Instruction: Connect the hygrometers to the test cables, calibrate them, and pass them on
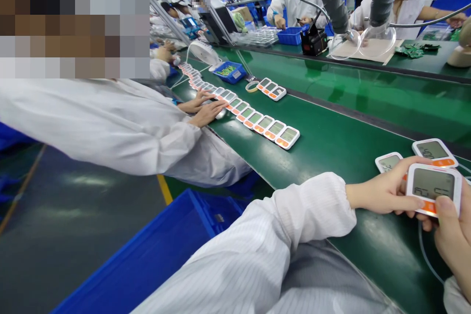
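Holding a white-and-orange LCD unit (434,187) over the green bench (342,157), the worker has L hand (386,194) closed on its left edge, R hand (453,233) round the right; prob. light, stiff; screen (430,179) fragile; best held by rim (458,184).

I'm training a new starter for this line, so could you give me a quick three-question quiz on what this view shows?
1. True or false: the wearer's left hand and right hand are both on the held device.

2. Which thing lies beside the short row of devices?
A) a pair of scissors
B) a roll of tape
C) a screwdriver

3. Fill in the colour: green pieces lie in a small ____ tray on the table.

Key: 1. True; 2. B; 3. blue
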{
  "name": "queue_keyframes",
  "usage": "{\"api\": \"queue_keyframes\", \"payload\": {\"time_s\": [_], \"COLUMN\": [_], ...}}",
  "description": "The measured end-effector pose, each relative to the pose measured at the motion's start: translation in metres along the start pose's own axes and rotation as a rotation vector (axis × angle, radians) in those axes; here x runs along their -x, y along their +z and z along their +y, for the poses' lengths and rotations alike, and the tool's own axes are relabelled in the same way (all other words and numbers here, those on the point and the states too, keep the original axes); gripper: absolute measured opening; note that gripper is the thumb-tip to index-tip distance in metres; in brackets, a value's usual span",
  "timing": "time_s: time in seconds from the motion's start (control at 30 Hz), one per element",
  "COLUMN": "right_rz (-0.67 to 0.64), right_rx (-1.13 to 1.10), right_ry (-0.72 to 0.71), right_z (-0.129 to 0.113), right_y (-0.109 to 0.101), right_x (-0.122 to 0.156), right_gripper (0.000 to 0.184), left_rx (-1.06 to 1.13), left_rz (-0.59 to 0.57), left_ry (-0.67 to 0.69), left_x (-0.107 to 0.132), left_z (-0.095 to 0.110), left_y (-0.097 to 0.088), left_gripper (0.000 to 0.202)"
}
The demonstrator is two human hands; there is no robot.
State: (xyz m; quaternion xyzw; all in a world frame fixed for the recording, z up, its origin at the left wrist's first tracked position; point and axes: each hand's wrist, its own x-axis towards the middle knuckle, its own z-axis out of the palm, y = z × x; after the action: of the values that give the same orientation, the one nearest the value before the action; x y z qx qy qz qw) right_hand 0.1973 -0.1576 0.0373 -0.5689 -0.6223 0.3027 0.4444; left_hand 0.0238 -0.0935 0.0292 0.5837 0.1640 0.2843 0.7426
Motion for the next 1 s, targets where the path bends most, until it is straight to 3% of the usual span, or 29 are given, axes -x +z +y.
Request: {"api": "queue_keyframes", "payload": {"time_s": [0.17,0.4,0.63,0.77,0.9,1.0], "right_rz": [0.011,0.013,0.190,0.289,0.378,0.368], "right_rx": [0.069,0.136,0.486,0.570,0.741,0.774], "right_ry": [0.016,0.079,0.000,-0.040,-0.117,-0.006], "right_z": [-0.010,-0.001,0.011,0.008,0.006,0.023], "right_y": [-0.002,-0.003,-0.004,-0.009,-0.024,-0.039], "right_x": [0.001,0.001,0.004,0.002,0.001,0.004], "right_gripper": [0.052,0.060,0.076,0.081,0.069,0.067], "left_rx": [-0.009,0.003,-0.064,-0.233,-0.493,-0.635], "left_rz": [0.038,0.072,0.090,0.075,0.162,0.212], "left_ry": [0.029,0.040,0.045,0.014,0.005,0.093], "left_x": [0.004,0.003,0.003,0.005,0.010,0.012], "left_z": [0.003,0.001,0.008,0.019,0.025,0.017], "left_y": [0.002,0.003,0.006,0.007,0.009,0.009], "left_gripper": [0.092,0.094,0.087,0.089,0.083,0.063]}}
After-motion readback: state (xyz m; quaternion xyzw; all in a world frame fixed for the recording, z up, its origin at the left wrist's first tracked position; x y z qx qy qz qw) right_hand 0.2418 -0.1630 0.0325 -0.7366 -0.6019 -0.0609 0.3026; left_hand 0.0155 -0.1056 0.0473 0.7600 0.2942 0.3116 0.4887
